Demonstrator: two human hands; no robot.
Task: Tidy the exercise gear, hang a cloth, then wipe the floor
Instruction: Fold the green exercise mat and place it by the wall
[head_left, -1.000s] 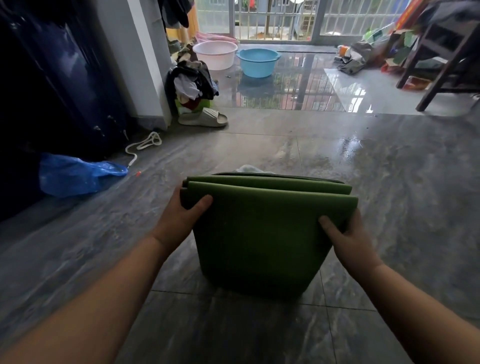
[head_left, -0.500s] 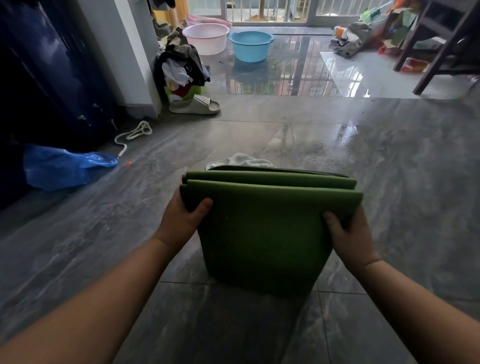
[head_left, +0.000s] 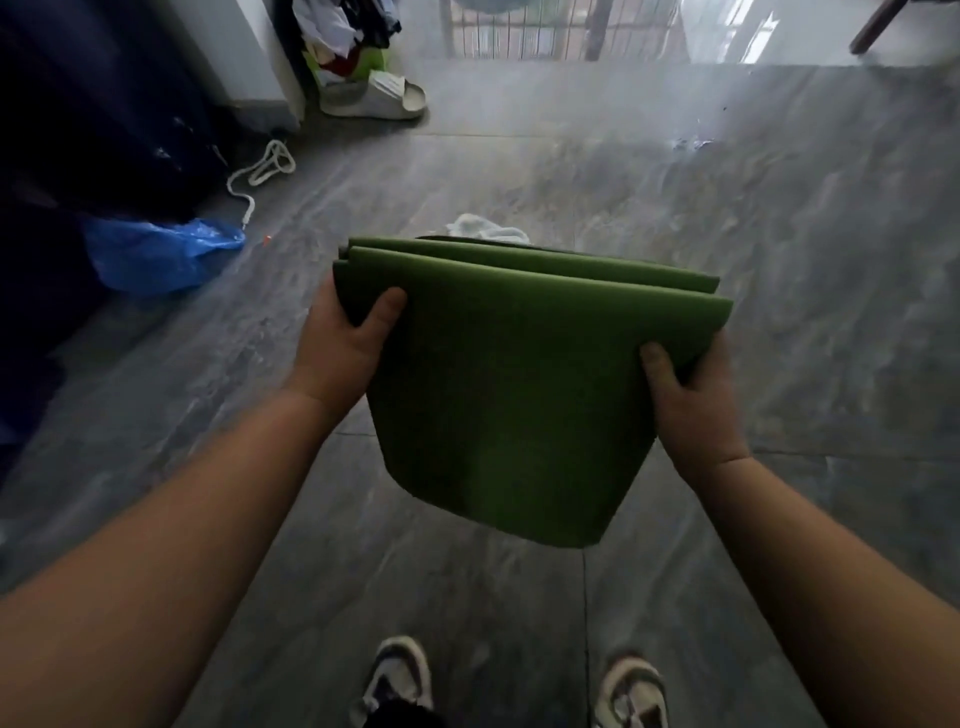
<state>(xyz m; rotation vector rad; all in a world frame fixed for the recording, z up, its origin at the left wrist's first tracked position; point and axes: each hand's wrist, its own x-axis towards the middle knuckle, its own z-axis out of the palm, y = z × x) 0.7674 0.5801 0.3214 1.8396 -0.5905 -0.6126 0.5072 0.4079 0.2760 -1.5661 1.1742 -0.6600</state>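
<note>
— Where is the mat?

— From my remote seat I see a folded green mat (head_left: 514, 395) held up off the floor (head_left: 727, 218), gripped at both side edges. The left hand (head_left: 340, 358) is clamped on its left edge, thumb pressed across the front face. The right hand (head_left: 693, 405) is clamped on the right edge, thumb likewise on the front. The folds open upward in layered edges; the bottom edge hangs free above the tiles.

— Any labels or writing?

— None that I can read on the mat or anything near it.

— And the room?

— Grey, marbled, glossy floor tiles. A pair of pale sneakers (head_left: 397, 680) stands directly beneath the mat. Just beyond the mat's top edge a white cloth (head_left: 485, 231) lies crumpled on the floor. To the left lies a blue plastic bag (head_left: 161, 254) against something dark, with a white cord (head_left: 265, 169) looped nearby. Farther back a pale slipper (head_left: 374, 96) sits beside a heap of clothes (head_left: 348, 31) at the foot of a white pillar (head_left: 244, 57). Railings reflect in the wet-looking floor at the top.
</note>
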